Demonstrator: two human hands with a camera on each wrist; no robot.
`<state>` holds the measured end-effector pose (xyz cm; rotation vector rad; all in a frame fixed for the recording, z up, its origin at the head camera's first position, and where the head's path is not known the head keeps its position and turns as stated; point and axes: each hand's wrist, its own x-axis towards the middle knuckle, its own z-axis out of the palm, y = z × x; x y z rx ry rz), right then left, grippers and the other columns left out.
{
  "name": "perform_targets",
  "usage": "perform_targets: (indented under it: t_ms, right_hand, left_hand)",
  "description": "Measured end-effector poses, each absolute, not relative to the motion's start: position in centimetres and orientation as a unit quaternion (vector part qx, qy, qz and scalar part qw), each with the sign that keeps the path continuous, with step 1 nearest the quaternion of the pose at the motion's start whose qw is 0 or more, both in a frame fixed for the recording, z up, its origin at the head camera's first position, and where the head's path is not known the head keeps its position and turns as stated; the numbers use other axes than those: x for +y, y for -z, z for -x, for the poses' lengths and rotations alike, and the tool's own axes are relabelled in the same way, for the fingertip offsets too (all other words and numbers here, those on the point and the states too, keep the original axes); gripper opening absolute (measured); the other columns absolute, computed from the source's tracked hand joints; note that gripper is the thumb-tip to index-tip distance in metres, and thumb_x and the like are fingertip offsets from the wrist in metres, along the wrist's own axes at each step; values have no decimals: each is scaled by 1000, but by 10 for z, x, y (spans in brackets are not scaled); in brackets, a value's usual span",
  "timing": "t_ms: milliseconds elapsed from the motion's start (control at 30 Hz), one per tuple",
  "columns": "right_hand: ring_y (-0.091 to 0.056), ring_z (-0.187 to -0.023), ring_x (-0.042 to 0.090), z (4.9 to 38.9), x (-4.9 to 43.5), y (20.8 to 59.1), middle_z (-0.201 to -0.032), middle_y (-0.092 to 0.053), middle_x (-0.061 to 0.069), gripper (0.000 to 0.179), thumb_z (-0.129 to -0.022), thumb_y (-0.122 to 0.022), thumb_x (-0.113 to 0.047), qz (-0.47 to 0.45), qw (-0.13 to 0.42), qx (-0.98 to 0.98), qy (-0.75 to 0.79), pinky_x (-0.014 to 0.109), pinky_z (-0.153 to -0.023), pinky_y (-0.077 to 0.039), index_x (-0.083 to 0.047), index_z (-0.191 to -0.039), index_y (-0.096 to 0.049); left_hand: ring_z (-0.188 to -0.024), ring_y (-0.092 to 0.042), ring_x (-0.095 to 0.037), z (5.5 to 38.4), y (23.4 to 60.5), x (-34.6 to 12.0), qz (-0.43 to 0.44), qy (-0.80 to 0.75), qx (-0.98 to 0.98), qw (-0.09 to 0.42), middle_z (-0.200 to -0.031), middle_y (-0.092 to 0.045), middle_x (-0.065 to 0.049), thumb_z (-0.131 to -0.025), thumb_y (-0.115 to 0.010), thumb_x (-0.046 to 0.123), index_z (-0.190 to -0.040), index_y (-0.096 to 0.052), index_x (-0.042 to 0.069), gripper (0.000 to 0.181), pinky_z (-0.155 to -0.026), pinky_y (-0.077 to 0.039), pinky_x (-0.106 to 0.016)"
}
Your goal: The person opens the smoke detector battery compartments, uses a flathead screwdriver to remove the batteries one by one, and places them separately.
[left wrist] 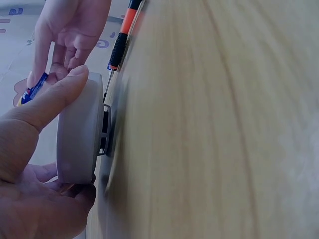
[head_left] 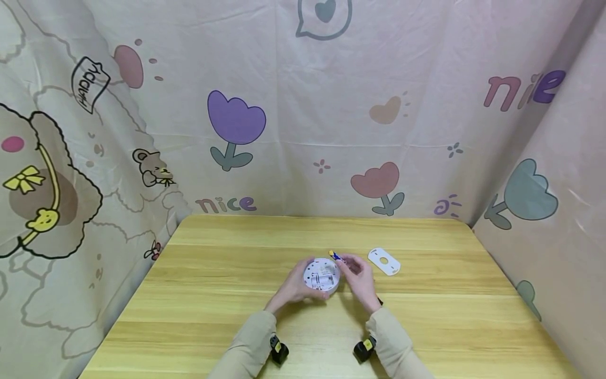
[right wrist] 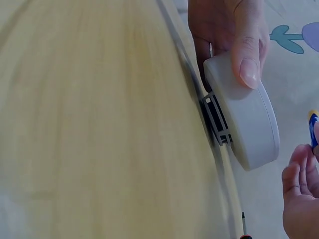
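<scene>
My left hand [head_left: 294,288] holds a round white smoke detector [head_left: 322,275], its thumb and fingers on opposite sides of the rim. The detector's back, with a battery compartment, faces up in the head view. Side-on in the left wrist view, the white casing [left wrist: 79,134] has a dark slotted part beneath it, close to the table. Just right of the detector, my right hand [head_left: 359,278] pinches a small blue battery [head_left: 335,256] with a yellow end between thumb and fingers. The battery is apart from the detector. The right wrist view shows that battery [right wrist: 313,130] at its edge.
A white mounting plate [head_left: 384,261] with a round central hole lies on the wooden table [head_left: 213,295], beyond my right hand. An orange and black screwdriver [left wrist: 119,47] lies on the table, mostly hidden by my right arm in the head view. A patterned curtain hangs behind.
</scene>
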<state>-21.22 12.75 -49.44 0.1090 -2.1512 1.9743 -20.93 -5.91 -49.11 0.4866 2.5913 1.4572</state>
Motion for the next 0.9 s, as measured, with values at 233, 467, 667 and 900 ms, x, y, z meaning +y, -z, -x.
perform_targets:
  t_ms: [233, 467, 667, 900]
  right_hand:
    - [-62, -65, 15, 212, 134, 495, -82, -67, 7, 33, -77, -67, -11, -35, 130, -641, -756, 31, -62, -56, 8, -102, -60]
    - [-63, -69, 10, 217, 145, 507, -84, -67, 2, 36, -76, -68, -12, -26, 109, -559, -821, 24, -69, -56, 6, -107, -60]
    - [-64, -69, 11, 206, 150, 482, -84, -67, 6, 43, -78, -64, -4, 43, 75, -505, -859, 22, -72, -56, 13, -115, -50]
    - [-65, -72, 13, 202, 163, 474, -80, -68, 4, 41, -80, -59, 2, 49, 31, -477, -877, 29, -84, -53, 14, -117, -48]
  left_hand:
    - [-122, -39, -34, 209, 491, -60, -159, -487, 856, 70, -137, -37, -17, -50, -86, 27, -138, -25, 6, 109, -103, -32, -55]
    - [-120, -41, -35, 209, 491, -59, -156, -495, 852, 72, -135, -39, -18, -49, -86, 24, -137, -27, 5, 108, -102, -32, -55]
    - [-119, -42, -33, 209, 491, -59, -151, -488, 856, 74, -135, -39, -16, -48, -86, 25, -138, -27, 6, 109, -102, -34, -54]
    - [-121, -41, -33, 209, 493, -60, -152, -484, 859, 72, -136, -39, -16, -48, -86, 28, -138, -26, 7, 110, -102, -33, -54]
